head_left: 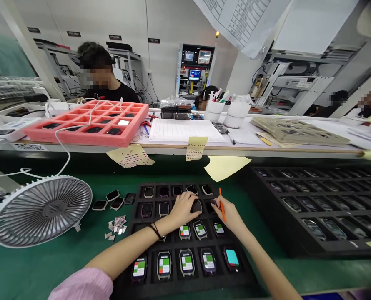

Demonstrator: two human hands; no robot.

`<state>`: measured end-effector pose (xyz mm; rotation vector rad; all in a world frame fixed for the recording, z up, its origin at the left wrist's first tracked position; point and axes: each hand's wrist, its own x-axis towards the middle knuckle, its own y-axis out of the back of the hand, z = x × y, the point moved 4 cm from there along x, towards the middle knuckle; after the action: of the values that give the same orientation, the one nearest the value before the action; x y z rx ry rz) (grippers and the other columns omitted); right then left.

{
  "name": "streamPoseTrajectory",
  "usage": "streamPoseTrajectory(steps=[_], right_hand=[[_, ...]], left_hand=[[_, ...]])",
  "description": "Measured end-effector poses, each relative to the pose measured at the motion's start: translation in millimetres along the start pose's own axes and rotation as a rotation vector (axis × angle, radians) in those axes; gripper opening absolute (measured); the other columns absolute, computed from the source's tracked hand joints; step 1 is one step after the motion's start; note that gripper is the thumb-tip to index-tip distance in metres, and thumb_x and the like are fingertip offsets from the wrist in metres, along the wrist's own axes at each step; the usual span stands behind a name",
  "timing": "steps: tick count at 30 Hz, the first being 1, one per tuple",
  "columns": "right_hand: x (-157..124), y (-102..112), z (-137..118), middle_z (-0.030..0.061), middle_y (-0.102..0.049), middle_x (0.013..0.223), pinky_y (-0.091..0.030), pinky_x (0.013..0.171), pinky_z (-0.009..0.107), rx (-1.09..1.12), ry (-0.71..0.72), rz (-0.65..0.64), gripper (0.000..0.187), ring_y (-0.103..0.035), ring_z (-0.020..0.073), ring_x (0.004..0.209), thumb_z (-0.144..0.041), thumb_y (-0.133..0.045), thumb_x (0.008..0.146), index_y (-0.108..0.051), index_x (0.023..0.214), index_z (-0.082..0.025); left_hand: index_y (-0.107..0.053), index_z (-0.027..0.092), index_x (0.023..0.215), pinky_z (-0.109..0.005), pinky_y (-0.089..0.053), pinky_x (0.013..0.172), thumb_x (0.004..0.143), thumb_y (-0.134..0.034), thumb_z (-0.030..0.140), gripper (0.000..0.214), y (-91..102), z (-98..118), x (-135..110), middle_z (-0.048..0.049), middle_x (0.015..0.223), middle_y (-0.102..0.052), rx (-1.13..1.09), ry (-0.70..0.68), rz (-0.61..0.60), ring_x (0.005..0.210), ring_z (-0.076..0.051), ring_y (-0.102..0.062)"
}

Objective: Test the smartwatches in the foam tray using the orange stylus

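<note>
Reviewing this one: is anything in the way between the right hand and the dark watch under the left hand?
Yes: a second dark watch sits in the next slot of the black foam tray, right at the right hand, which holds an orange stick. It lies between that hand and the watch under the left hand.

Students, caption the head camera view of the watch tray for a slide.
The left hand rests on a dark smartwatch in a black foam tray; the right hand holds an orange stick.

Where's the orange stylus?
Head view: the orange stylus is in the right hand, over the black foam tray of watches, beside the left hand.
</note>
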<state>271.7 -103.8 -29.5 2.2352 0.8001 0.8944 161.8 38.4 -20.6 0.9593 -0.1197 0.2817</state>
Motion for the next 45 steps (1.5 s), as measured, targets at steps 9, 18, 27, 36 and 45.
streamPoseTrajectory(steps=[9, 18, 27, 36, 45], right_hand=[[-29.8, -35.4, -97.0, -0.0004, -0.052, 0.067, -0.040, 0.054, 0.026, 0.081, 0.116, -0.367, 0.023, -0.051, 0.0159, 0.057, -0.017, -0.045, 0.084, -0.029, 0.069, -0.024], [-40.9, -68.3, -107.6, 0.0056, -0.057, 0.072, -0.039, 0.057, 0.030, -0.333, 0.142, -0.304, 0.019, -0.055, 0.0221, 0.065, -0.005, -0.042, 0.082, -0.040, 0.077, -0.023], [-39.8, -72.6, -110.2, 0.0071, -0.054, 0.075, -0.043, 0.061, 0.031, -0.254, 0.060, -0.360, 0.019, -0.054, 0.0231, 0.072, -0.006, -0.040, 0.083, -0.037, 0.075, -0.023], [-27.4, -73.8, -101.0, -0.0028, -0.046, 0.068, -0.040, 0.058, 0.027, 0.263, -0.042, -0.303, 0.017, -0.047, 0.0158, 0.061, -0.020, -0.044, 0.083, -0.034, 0.070, -0.024], [-29.7, -80.2, -98.6, -0.0073, -0.037, 0.054, -0.032, 0.050, 0.024, 0.359, -0.037, -0.423, 0.025, -0.039, 0.0121, 0.047, -0.032, -0.043, 0.087, -0.034, 0.066, -0.023]], left_hand=[[-0.058, 0.016, 0.072, -0.034, -0.040, 0.071, 0.087, -0.051, 0.025, 0.018, 60.2, -11.1, -73.1, -0.0050, 0.076, -0.063, 0.392, 0.156, -0.124, 0.074, -0.022, -0.060], [-0.059, 0.014, 0.084, -0.041, -0.042, 0.071, 0.090, -0.045, 0.025, 0.019, 44.7, -24.0, -125.4, -0.0132, 0.088, -0.059, 0.590, 0.234, 0.049, 0.086, -0.031, -0.055], [-0.057, 0.012, 0.087, -0.040, -0.046, 0.072, 0.093, -0.038, 0.028, 0.026, 41.1, -25.6, -127.9, -0.0129, 0.093, -0.054, 0.535, 0.266, 0.026, 0.087, -0.028, -0.053], [-0.055, 0.014, 0.099, -0.043, -0.044, 0.075, 0.095, -0.033, 0.031, 0.029, 38.0, -19.1, -135.4, -0.0126, 0.100, -0.056, 0.483, 0.220, 0.057, 0.089, -0.028, -0.053], [-0.056, 0.014, 0.082, -0.041, -0.044, 0.075, 0.096, -0.024, 0.034, 0.041, 37.6, -27.8, -116.4, -0.0123, 0.084, -0.059, 0.320, 0.225, 0.040, 0.082, -0.027, -0.054]])
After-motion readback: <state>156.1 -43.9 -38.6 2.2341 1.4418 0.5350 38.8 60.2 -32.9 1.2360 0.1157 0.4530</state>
